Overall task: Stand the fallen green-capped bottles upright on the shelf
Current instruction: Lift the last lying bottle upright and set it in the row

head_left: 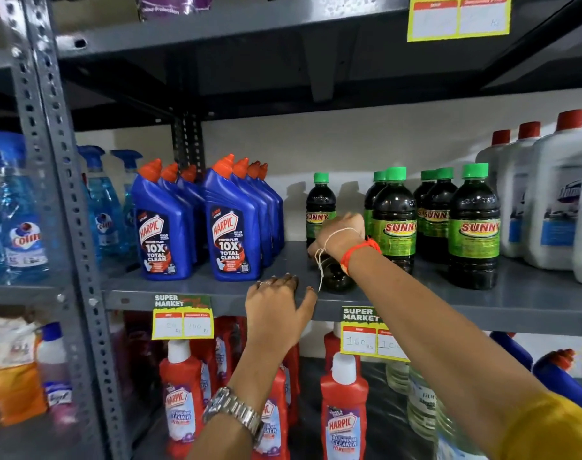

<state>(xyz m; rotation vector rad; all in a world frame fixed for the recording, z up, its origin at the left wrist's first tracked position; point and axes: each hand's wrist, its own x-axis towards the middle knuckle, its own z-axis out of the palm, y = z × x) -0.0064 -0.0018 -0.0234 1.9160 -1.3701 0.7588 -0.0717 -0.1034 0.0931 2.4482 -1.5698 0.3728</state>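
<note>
Several dark green-capped Sunny bottles stand upright on the grey shelf [216, 287], one alone [320, 207] at the back and others [474, 227] grouped to the right. One dark bottle [337, 278] lies on its side near the shelf's front, its base toward me and its cap hidden. My right hand [341, 235] reaches over this fallen bottle and closes on its far part. My left hand [279, 303] rests on the shelf's front edge, fingers spread, holding nothing.
Blue Harpic bottles [231, 224] stand left of the fallen bottle, with bare shelf between. White jugs with red caps [555, 200] fill the right end. Blue spray bottles [103, 207] stand far left. Red Harpic bottles [344, 413] sit on the shelf below.
</note>
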